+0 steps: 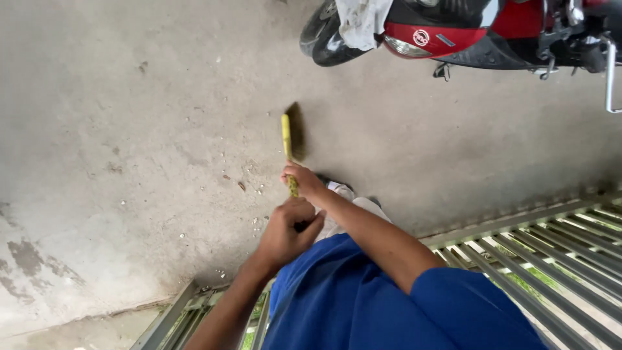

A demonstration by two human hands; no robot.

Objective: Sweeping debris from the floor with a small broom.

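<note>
Both hands (295, 207) grip broom (287, 139); scooter (466, 29) ahead.

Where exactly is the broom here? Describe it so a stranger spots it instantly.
Start at the red scooter parked at the top right, then drop to the bare concrete floor below and left of it. The broom stands mid-frame, gripped by the right hand above the left hand. Its yellow-green handle is the only bright, slender thing on the grey floor.

1 head-worn camera looks steeply down past the person's blue shirt (363, 304) onto the concrete floor (129, 129), close over the hands, with a metal grate (544, 240) below and a red scooter (466, 29) at the frame's top.
</note>
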